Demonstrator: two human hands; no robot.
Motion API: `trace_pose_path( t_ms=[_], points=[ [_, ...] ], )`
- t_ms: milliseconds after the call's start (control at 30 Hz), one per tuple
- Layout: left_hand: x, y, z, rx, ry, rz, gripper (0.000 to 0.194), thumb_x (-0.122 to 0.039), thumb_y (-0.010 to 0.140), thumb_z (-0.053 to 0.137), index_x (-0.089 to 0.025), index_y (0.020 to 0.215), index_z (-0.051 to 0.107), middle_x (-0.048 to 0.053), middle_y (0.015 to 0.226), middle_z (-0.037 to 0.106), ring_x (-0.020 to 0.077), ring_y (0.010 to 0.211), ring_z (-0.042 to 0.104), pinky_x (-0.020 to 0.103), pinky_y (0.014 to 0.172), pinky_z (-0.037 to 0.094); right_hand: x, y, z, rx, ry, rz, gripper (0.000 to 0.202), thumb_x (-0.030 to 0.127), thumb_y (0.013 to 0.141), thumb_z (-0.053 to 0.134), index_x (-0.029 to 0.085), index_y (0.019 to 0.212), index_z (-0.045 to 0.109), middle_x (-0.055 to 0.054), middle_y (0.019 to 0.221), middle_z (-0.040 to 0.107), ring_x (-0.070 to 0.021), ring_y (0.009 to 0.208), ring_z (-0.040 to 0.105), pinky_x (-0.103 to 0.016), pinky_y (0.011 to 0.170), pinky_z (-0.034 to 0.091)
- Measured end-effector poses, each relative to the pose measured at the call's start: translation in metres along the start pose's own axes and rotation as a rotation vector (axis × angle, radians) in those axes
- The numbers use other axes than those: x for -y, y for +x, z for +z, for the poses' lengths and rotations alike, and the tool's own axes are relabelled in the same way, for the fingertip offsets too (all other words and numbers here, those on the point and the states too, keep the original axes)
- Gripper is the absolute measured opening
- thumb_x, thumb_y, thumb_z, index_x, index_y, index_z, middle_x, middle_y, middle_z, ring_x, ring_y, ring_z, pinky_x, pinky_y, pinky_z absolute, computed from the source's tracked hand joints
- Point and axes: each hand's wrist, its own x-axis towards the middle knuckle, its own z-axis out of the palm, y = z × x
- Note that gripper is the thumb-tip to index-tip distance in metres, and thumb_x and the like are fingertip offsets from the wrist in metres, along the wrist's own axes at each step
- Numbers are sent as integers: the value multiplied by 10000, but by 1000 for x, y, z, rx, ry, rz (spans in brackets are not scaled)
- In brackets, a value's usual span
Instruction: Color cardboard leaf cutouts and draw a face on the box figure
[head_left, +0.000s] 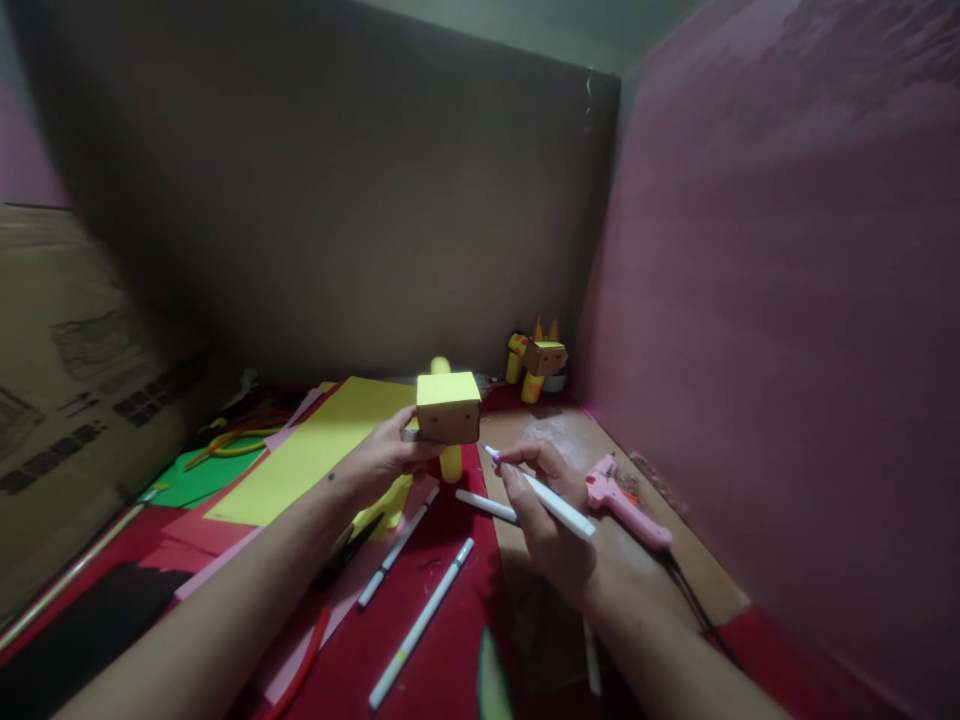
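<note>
A small cardboard box figure (448,408) with a yellow top, two dark marks on its front and yellow tube parts above and below is held in my left hand (390,450), whose fingers are on its left side and underside. My right hand (551,510) grips a white marker (559,505) with a purplish tip. That tip points up and left, just below the box's right corner and apart from it. A second white marker (486,505) lies under and left of my right hand.
More white markers (421,625) lie on the red cloth. Yellow sheets (307,450) and green paper (206,475) are at left. A pink glue gun (626,505) rests on a board (705,575) at right. A finished-looking box figure (545,358) stands at the back.
</note>
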Motion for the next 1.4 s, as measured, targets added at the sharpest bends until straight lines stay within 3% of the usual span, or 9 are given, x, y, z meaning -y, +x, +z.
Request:
trace_pose_path(
  t_ms=[533,867,1100,1400],
  points=[
    [4,2,-3,-4,8,23,744,-270,592,897,-160,1242,551,-25,771,625,101,523,493,252,495,377,-7,-1,4,-13,38,-9,62,247,898,596,219,898,650,5,763,645,-154,684,624,-288,639,493],
    [3,0,-4,21,-6,10,763,-237,622,884,-160,1297,536,13,818,657,121,561,533,260,511,394,-14,0,2,-33,104,41,80,266,911,610,215,928,669,-23,816,710,-198,802,694,-321,700,530],
    [1,-1,-1,31,-17,11,843,-242,603,891,-134,1342,500,-10,748,631,114,522,515,259,491,390,-15,-1,2,-31,97,47,85,273,900,621,214,925,676,-20,806,707,-192,768,680,-326,697,524],
    [1,-1,-1,39,4,12,835,-256,609,894,-121,1334,502,20,833,660,104,542,519,248,487,417,-14,-2,3,-27,100,54,90,276,906,618,211,922,677,-24,795,710,-197,773,685,-320,675,523]
  ],
)
